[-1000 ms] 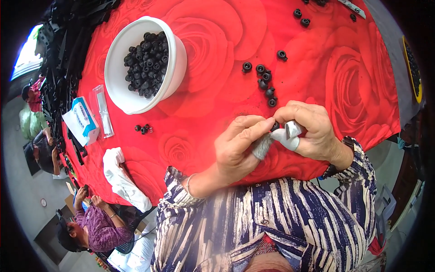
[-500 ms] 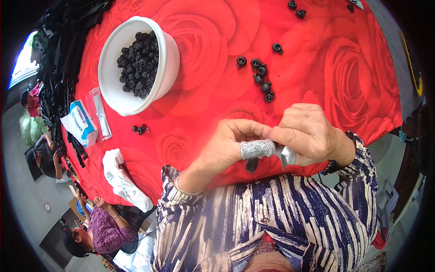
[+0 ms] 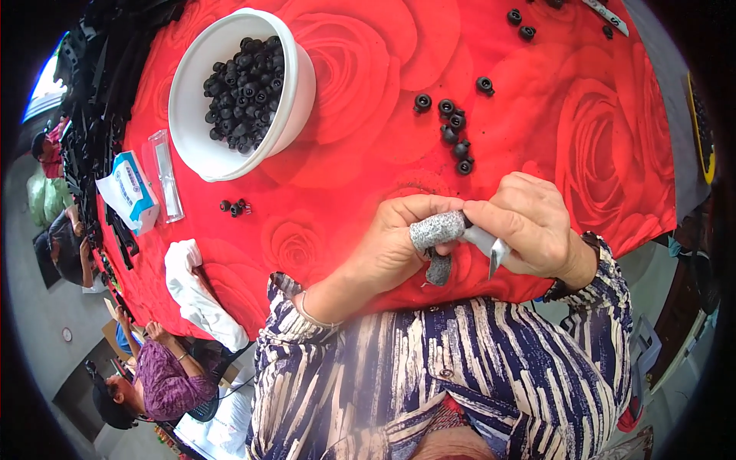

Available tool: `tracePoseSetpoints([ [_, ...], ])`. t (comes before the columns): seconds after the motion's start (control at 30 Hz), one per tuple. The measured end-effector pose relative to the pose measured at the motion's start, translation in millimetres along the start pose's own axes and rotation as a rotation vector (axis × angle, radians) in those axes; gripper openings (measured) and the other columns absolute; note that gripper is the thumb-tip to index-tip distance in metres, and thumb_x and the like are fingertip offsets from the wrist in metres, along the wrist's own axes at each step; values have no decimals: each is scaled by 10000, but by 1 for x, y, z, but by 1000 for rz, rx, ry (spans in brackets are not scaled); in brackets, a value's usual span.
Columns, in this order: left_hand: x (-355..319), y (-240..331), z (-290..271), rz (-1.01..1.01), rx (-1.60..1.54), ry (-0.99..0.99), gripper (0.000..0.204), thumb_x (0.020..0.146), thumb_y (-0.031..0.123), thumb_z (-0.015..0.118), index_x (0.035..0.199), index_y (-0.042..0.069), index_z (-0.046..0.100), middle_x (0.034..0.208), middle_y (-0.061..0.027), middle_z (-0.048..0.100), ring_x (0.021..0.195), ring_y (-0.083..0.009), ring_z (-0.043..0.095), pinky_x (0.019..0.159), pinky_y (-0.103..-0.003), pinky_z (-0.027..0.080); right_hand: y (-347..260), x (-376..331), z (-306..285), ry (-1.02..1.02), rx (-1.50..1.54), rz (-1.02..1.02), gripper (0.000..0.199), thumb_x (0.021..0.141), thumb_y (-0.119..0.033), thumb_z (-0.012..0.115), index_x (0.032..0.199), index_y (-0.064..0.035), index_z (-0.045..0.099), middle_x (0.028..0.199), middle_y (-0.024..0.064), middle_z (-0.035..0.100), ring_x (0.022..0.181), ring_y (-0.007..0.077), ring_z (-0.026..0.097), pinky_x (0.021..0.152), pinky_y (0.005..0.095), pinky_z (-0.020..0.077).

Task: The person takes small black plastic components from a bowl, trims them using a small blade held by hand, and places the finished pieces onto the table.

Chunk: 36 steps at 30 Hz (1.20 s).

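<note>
My left hand point(image 3: 387, 249) and my right hand point(image 3: 529, 226) meet near the table's front edge. A speckled grey finger sleeve point(image 3: 437, 230) wraps one left finger, with another grey sleeve point(image 3: 438, 270) below it. Between the fingertips of both hands sits a small black part point(image 3: 467, 221), mostly hidden; my left hand pinches it. In my right fist is a flat silvery-white blade-like tool point(image 3: 493, 249), its angular end sticking out below the fingers. Beyond my hands several small round black parts with holes point(image 3: 456, 121) lie loose on the red cloth.
A white bowl point(image 3: 301, 100) heaped with black parts stands at the far left. Left of it are a clear plastic strip point(image 3: 166, 180) and a tissue pack point(image 3: 132, 192). A white cloth point(image 3: 195, 295) lies nearer. Two small black parts point(image 3: 234, 207) rest mid-left. Other people sit at left.
The view has shifted slightly. My right hand has turned a little, so more of the tool shows, and a dark part now shows at the fingertips. The lower grey sleeve is more exposed.
</note>
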<state>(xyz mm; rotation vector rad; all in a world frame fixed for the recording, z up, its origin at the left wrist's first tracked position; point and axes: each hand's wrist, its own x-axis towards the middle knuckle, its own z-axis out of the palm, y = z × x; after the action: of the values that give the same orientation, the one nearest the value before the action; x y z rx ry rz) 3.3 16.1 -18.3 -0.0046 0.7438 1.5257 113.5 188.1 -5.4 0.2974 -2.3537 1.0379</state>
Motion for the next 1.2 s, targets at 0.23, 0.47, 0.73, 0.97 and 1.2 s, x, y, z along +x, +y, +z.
tracePoseSetpoints([
  [0.23, -1, 0, 5, 30, 32, 40, 270, 875, 144, 648, 1091, -19, 641, 822, -16, 594, 685, -81, 465, 636, -233, 394, 1, -1, 3, 37, -35, -21, 492, 540, -38, 712, 1020, 45, 647, 668, 44, 494, 533, 173, 490, 447, 307, 374],
  [0.47, -1, -5, 3, 10, 3, 51, 267, 871, 144, 655, 1087, -14, 641, 843, -22, 609, 683, -82, 465, 628, -225, 386, 2, -3, 5, 79, 5, -19, 497, 516, -37, 696, 1000, 62, 641, 662, 40, 491, 514, 170, 477, 435, 302, 360],
  [0.73, -2, -7, 6, 57, -44, 67, 273, 854, 116, 664, 1096, -9, 639, 891, -41, 631, 699, -98, 490, 633, -223, 397, 1, -6, 4, 83, -124, -137, 535, 442, -68, 574, 958, 60, 638, 654, 21, 475, 501, 125, 431, 418, 271, 296],
  [0.97, -1, -3, 2, 80, -65, 57, 280, 868, 76, 656, 1124, -33, 623, 910, -57, 651, 701, -81, 531, 646, -207, 435, -2, 6, -9, -40, 86, 61, 312, 662, -48, 668, 950, 32, 581, 727, 68, 514, 562, 186, 496, 464, 321, 373],
  [1.2, -2, 1, 2, 77, -52, 39, 269, 879, 72, 638, 1127, -32, 620, 889, -63, 633, 711, -92, 521, 658, -219, 430, 1, 5, -11, -129, 147, 346, 253, 788, -44, 630, 1023, 11, 552, 799, 116, 524, 682, 262, 557, 580, 358, 455],
])
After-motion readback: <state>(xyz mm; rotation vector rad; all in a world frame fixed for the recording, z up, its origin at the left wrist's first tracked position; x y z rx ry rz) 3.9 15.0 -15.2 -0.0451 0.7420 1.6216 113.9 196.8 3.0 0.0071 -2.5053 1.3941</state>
